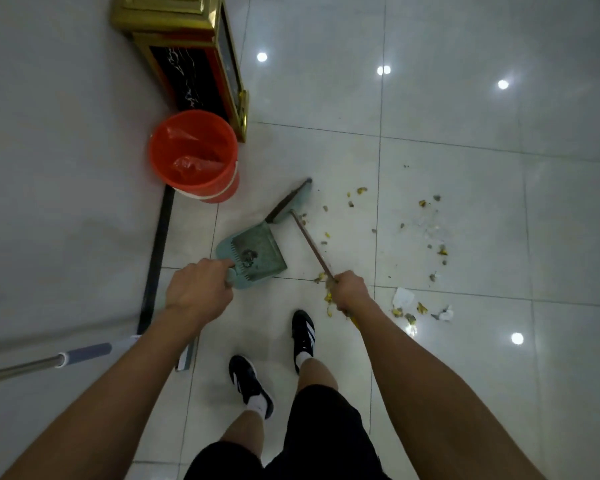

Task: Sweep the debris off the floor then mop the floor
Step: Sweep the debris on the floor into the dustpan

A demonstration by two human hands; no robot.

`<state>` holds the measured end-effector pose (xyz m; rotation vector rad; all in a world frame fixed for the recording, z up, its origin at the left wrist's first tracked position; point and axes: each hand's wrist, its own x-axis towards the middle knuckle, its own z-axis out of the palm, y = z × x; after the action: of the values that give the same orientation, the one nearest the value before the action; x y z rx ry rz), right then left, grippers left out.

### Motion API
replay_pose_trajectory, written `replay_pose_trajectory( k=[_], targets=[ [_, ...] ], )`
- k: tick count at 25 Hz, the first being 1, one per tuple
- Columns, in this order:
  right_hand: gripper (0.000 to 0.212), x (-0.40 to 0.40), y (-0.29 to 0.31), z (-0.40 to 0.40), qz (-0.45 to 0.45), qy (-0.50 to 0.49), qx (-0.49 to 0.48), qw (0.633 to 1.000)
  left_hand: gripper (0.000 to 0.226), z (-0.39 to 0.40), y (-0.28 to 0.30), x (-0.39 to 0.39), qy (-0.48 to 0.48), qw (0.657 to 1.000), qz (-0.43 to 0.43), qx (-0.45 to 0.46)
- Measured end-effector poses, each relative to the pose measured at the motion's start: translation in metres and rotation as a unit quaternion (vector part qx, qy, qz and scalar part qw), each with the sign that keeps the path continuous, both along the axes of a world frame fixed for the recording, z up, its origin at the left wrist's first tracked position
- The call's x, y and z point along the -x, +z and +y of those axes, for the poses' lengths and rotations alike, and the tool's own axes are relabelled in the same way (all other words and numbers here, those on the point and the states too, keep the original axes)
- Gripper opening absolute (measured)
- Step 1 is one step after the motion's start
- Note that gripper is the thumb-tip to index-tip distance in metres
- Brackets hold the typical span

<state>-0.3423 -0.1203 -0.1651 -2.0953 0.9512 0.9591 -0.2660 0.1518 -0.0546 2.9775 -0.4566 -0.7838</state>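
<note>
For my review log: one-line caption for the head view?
Left hand holds dustpan, right hand grips broom beside scattered debris.

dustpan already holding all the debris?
No: most of the yellow and grey debris is scattered on the white tiled floor, right of the green plastic dustpan, which holds only a small clump.

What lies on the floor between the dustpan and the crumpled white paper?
In the head view, the broom handle and yellow scraps cross between dustpan and white paper.
</note>
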Motion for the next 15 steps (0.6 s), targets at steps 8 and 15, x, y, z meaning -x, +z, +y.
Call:
replay_pose_trajectory(
  k=[8, 15],
  targets=[
    [0.031, 0.134, 0.030, 0.026, 0.039, -0.123, 0.059, 0.990, 0.018, 0.025, 0.013, 0.041, -0.093, 0.994, 0.001, 0.057],
    [0.031, 0.192, 0.054, 0.039, 0.015, -0.172, 0.087, 0.981, 0.027, 0.023, 0.016, 0.059, -0.154, 0.986, -0.004, 0.056]
  ],
)
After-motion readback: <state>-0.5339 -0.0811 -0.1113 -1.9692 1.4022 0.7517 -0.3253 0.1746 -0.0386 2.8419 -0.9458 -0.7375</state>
